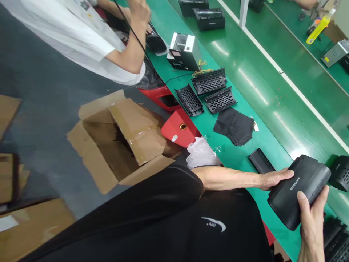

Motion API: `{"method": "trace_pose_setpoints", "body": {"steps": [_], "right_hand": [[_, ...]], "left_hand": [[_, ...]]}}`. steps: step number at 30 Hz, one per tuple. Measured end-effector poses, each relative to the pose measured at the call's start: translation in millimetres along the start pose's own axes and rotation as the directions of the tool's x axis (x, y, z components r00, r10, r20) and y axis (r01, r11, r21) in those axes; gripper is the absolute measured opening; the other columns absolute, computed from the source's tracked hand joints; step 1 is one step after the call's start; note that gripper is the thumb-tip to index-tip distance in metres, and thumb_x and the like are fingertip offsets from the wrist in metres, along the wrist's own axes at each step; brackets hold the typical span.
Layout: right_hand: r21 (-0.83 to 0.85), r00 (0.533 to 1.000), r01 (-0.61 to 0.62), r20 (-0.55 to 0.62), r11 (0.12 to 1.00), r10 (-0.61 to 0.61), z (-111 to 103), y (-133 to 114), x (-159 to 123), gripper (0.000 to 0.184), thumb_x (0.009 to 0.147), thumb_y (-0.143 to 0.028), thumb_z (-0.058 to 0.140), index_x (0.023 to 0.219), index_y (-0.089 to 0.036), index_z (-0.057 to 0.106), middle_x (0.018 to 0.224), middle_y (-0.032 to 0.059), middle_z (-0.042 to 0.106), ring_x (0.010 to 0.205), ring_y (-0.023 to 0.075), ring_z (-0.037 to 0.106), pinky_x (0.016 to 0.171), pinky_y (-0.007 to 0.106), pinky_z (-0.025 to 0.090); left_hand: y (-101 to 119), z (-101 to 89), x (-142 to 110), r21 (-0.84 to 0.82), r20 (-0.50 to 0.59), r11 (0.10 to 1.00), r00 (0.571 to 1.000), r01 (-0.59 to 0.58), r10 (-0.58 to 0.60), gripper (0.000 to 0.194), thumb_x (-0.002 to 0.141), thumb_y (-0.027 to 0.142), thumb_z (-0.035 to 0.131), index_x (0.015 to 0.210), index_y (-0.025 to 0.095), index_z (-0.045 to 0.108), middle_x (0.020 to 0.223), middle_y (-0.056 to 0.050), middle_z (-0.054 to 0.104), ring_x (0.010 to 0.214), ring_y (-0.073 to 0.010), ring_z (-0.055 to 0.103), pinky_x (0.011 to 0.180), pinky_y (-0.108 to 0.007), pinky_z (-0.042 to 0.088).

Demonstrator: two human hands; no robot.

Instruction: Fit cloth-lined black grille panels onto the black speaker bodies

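Note:
Between my two hands is a black speaker casing (302, 189) with MERKURY in pale letters on its upper face, tilted above the green workbench. My left hand (276, 179) grips its near-left side, thumb laid on top and fingers hidden beneath. On the opposite side my right hand (313, 214) clasps it with the thumb on the face and fingers around the edge. A smaller black panel (261, 161) lies on the bench just beyond my left wrist. Dark cloth-like sheets (234, 126) are stacked farther along.
Perforated black grilles (209, 82) lie near a small boxy machine (184, 51). Another person (128, 54) works at the bench. An open cardboard box (103, 156) stands on the floor beside a red stool (177, 127). More black casings (209, 19) sit on the green conveyor surface (261, 83).

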State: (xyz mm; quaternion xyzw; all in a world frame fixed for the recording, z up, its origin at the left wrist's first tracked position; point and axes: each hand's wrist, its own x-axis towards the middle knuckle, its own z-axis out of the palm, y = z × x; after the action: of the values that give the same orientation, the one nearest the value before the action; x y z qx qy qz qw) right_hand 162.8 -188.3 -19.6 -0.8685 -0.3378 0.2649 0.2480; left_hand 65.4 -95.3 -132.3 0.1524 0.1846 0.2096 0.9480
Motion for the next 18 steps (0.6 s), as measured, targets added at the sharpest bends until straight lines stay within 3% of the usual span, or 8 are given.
{"method": "trace_pose_setpoints", "body": {"steps": [5,8,11,14,16,18], "right_hand": [[0.020,0.999,-0.035,0.028,0.999,0.034,1,-6,3,0.114,0.087,-0.079,0.060,0.174,-0.027,0.008,0.178,0.0116,0.018,0.161,0.0389,0.023,0.129,0.060,0.018],[0.046,0.998,0.004,0.060,0.999,-0.007,-5,-1,12,0.116,0.086,-0.078,0.060,0.173,-0.024,0.006,0.179,0.0112,0.013,0.162,0.0370,0.017,0.130,0.058,0.013],[0.085,0.997,0.028,0.069,0.996,-0.033,-12,9,13,0.113,0.085,-0.075,0.066,0.173,-0.025,0.015,0.176,0.0141,0.021,0.157,0.0392,0.030,0.127,0.060,0.022],[0.179,0.997,0.065,-0.057,0.982,-0.055,-2,21,-3,0.117,0.078,-0.070,0.079,0.170,-0.027,0.022,0.173,0.0181,0.023,0.149,0.0412,0.043,0.119,0.064,0.037],[0.273,0.987,0.109,-0.146,0.956,-0.070,17,25,-16,0.133,0.068,-0.067,0.088,0.170,-0.027,0.013,0.174,0.0211,0.016,0.151,0.0418,0.039,0.115,0.067,0.041],[0.313,0.957,0.163,-0.279,0.936,-0.074,39,26,-23,0.140,0.060,-0.066,0.093,0.166,-0.021,0.014,0.170,0.0255,0.019,0.150,0.0411,0.039,0.114,0.067,0.043]], "left_hand": [[4,4.2,1,-0.040,0.009,0.995,0.995,0.096,-0.096,0.047,0.076,0.064,0.082,0.108,0.031,0.071,0.111,-0.004,0.066,0.131,-0.0276,0.063,0.098,-0.041,0.060],[4,5.7,4,-0.105,0.007,0.987,0.993,0.121,-0.121,0.042,0.077,0.057,0.084,0.105,0.031,0.070,0.106,-0.003,0.067,0.113,-0.0244,0.068,0.094,-0.041,0.060],[8,3.7,10,-0.145,0.022,0.986,0.997,0.081,-0.079,0.043,0.074,0.047,0.087,0.107,0.027,0.070,0.099,-0.002,0.068,0.091,-0.0181,0.067,0.090,-0.037,0.058],[16,1.3,16,-0.169,-0.021,0.986,1.000,0.007,-0.011,0.064,0.063,0.042,0.094,0.118,0.025,0.067,0.102,-0.002,0.069,0.087,-0.0155,0.065,0.084,-0.031,0.054],[18,1.8,20,-0.164,-0.070,0.985,0.997,-0.054,0.043,0.073,0.061,0.044,0.095,0.125,0.025,0.065,0.106,-0.004,0.069,0.090,-0.0177,0.065,0.081,-0.032,0.053],[16,3.5,24,-0.141,-0.098,0.985,0.992,-0.096,0.083,0.079,0.064,0.048,0.094,0.133,0.026,0.062,0.114,-0.007,0.069,0.095,-0.0204,0.065,0.081,-0.033,0.053]]}}
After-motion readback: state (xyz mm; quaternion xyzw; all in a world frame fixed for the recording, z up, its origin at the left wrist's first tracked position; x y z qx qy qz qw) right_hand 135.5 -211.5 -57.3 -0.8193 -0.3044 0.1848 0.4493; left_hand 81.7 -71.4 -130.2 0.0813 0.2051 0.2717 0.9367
